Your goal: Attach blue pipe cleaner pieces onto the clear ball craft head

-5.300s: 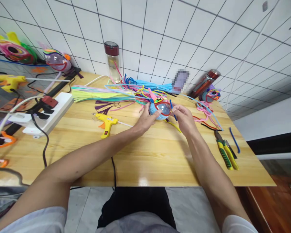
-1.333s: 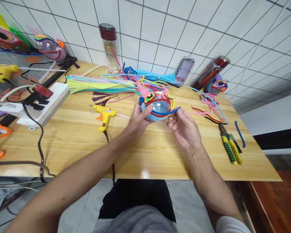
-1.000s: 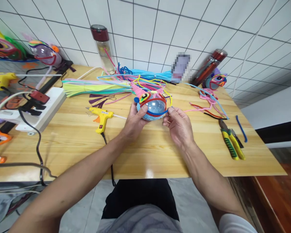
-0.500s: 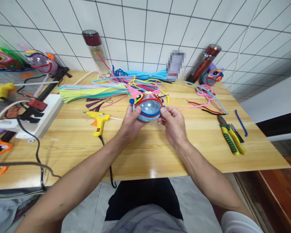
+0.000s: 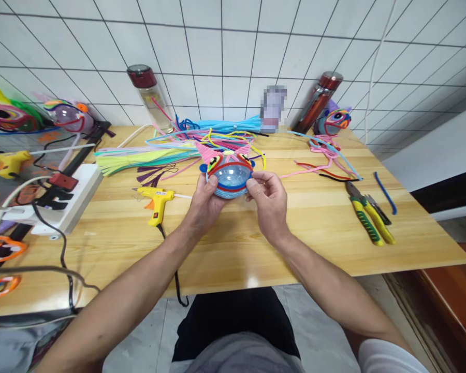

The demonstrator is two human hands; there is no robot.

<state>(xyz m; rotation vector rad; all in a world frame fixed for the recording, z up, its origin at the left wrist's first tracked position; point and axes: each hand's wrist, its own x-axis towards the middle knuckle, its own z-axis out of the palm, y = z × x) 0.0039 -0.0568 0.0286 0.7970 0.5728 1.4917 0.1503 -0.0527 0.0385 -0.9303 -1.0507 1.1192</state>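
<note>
Fish-like craft (image 5: 231, 176): clear rounded front, fuzzy blue sides, above the table (image 5: 233, 243).
Left hand (image 5: 205, 202): clamped on its side.
Right hand (image 5: 270, 199): fingertips pinched at its opposite edge.
Glue gun (image 5: 157, 202): smooth yellow body; label unreadable.

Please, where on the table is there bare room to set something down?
Bare wood lies between power strip and glue gun, between left forearm and right forearm, and between right hand and pliers. The back is crowded with fuzzy stems and bottles.
</note>
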